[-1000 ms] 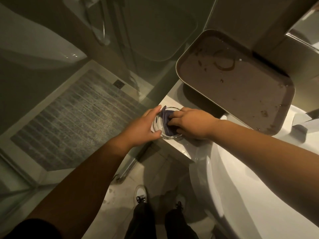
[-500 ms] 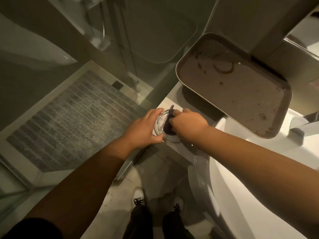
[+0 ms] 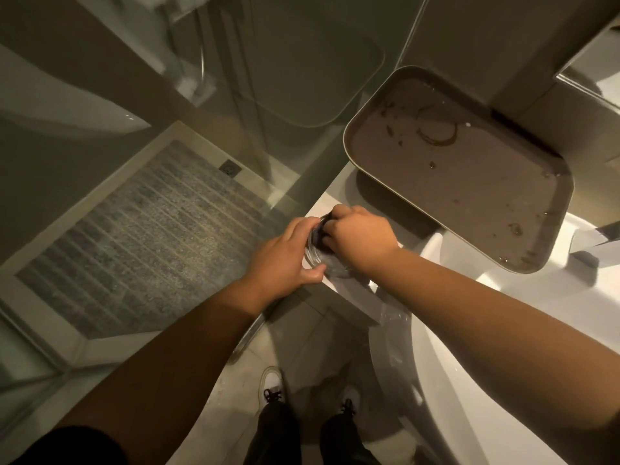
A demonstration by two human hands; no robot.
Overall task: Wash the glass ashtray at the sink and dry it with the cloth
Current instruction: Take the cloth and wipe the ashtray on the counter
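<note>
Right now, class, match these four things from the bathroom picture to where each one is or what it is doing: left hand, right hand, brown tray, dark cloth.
Column 1:
1. left hand
2. right hand
3. brown tray
4. dark cloth

Column 2:
A. tilted behind the sink, stained
B. steadies the glass ashtray's rim
C. pushed inside the ashtray
D. presses the cloth down

Pairs: 1-B, 2-D, 3-A, 4-C

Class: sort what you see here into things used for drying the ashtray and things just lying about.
In use: ashtray, cloth, left hand, right hand.

Lying about: stained tray, basin, shower mat.
</note>
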